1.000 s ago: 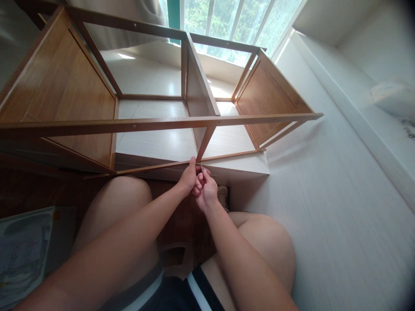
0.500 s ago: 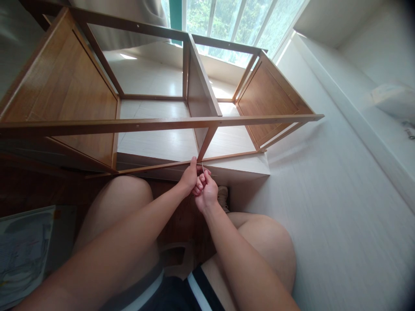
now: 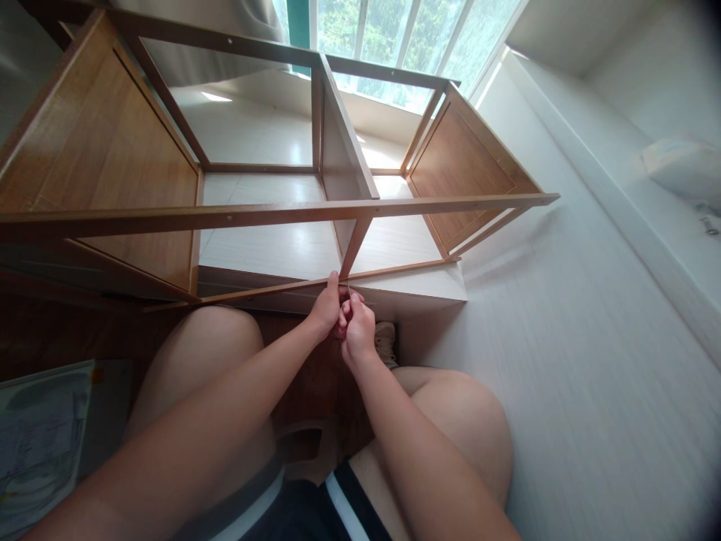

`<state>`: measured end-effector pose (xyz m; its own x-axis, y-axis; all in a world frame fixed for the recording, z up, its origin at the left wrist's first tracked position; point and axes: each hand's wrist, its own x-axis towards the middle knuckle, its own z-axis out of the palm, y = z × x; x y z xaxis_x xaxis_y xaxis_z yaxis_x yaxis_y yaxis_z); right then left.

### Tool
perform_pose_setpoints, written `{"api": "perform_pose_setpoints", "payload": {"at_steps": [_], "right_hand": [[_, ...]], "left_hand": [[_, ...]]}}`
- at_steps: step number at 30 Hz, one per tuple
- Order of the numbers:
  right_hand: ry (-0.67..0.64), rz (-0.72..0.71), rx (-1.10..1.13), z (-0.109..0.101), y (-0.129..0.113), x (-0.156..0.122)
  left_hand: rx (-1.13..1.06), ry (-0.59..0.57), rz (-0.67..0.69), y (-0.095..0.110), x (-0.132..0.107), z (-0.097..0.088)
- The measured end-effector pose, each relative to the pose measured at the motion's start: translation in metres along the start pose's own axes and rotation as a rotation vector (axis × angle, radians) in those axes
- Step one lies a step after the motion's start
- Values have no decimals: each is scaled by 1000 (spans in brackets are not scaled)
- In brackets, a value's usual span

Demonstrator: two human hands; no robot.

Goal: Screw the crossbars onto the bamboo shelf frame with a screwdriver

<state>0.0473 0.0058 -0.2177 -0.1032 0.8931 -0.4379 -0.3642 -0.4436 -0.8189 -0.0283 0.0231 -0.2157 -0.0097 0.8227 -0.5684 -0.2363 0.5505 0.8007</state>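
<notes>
A brown wooden shelf frame (image 3: 236,216) lies on its side on the floor in front of me. My left hand (image 3: 327,306) grips its lowest thin rail (image 3: 270,288) where the centre divider (image 3: 346,161) meets it, thumb on top. My right hand (image 3: 358,327) is closed beside it, pinching a thin metal tool (image 3: 349,290) that points up at that joint. The two hands touch each other. My bare knees sit below them.
A white wall (image 3: 591,338) runs along the right with a ledge above. Windows (image 3: 394,37) stand behind the frame. A printed sheet (image 3: 39,443) lies on the floor at the lower left. A shoe (image 3: 386,342) shows just behind my right hand.
Both hands stay at the rail joint and shift only slightly; the right hand sits a little lower and nearer the left. The camera view has tilted a touch.
</notes>
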Motion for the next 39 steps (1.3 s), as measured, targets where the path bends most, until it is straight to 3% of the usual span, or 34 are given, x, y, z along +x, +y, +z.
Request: {"api": "perform_pose_setpoints", "payload": {"at_steps": [5,9,24,32,39], "right_hand": [[71,-166,-166,-9,-1,3],[72,-199,-200,-11,0,3],[-165,257,215,-4,-10,-1],[-132,231,304,0,-5,-5],[-104,185,229,1,-2,-3]], "left_hand": [[-65,-15,89,-2,5,1],[-86,-14,102,-3,7,0],[7,6,-65,3,-3,-1],[25,5,-64,2,-2,-2],[24,11,-70,3,-3,-1]]}}
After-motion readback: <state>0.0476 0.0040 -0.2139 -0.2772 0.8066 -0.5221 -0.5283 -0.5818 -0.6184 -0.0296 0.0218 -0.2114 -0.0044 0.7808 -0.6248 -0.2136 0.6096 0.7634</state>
